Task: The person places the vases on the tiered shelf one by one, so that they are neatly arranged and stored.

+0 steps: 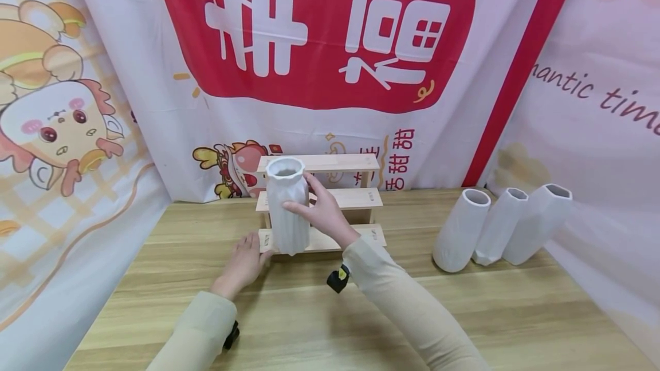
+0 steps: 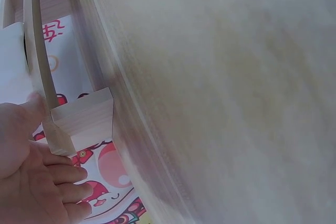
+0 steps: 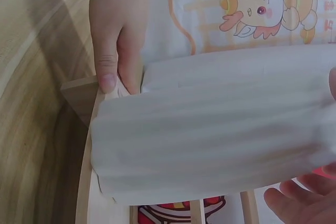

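My right hand (image 1: 329, 212) grips a white ridged vase (image 1: 289, 219) near its top, the thumb on the front and the fingers round the right side. The vase stands nearly upright, with its base at the left part of the lowest board of a three-tier wooden shelf (image 1: 346, 198). In the right wrist view the vase's base (image 3: 136, 150) meets the board. At the left end of that board, my left hand (image 1: 244, 259) pinches the wood, thumb at the front edge and fingers beside the end. The left wrist view shows the thumb against the board (image 2: 44, 72).
Three more white vases stand close together at the table's right: a rounded one (image 1: 461, 233), a slim faceted one (image 1: 497, 231) and a wider faceted one (image 1: 538, 225). Behind the wooden table (image 1: 289, 319) hangs a printed cloth (image 1: 319, 44).
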Demonstrator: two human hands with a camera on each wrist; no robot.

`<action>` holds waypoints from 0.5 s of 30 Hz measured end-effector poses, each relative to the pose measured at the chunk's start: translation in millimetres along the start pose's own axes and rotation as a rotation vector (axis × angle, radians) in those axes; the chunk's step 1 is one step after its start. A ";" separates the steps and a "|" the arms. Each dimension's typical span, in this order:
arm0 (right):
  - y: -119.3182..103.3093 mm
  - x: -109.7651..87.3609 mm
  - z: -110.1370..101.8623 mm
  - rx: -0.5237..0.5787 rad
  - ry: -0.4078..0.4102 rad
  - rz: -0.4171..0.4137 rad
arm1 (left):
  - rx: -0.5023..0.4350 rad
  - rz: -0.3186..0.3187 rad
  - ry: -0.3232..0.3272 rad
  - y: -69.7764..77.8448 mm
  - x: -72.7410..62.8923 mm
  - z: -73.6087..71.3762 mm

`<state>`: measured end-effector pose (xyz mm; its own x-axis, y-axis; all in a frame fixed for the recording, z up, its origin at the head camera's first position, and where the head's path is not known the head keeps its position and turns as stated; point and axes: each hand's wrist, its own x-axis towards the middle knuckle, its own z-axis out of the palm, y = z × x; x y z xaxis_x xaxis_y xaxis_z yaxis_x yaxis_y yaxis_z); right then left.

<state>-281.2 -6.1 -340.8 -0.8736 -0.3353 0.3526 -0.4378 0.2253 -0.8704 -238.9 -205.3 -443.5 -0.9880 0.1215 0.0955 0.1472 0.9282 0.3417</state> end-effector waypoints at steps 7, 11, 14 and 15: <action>2.3 0.8 -9.5 -0.019 0.000 -0.020 | 0.006 0.002 0.007 0.8 -0.4 -0.4; 4.0 -0.3 -15.5 -0.018 -0.003 0.006 | 0.010 0.004 0.012 0.9 -0.7 -0.1; 4.5 -1.6 -20.3 -0.015 -0.002 0.017 | 0.009 0.009 0.017 0.7 -0.6 0.2; 3.7 -2.4 -22.1 -0.009 -0.003 0.017 | 0.009 0.010 0.018 0.5 -0.7 0.3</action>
<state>-285.4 15.7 -337.2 -0.8803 -0.3340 0.3368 -0.4247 0.2389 -0.8733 -238.2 -204.9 -443.7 -0.9854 0.1245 0.1162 0.1567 0.9300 0.3324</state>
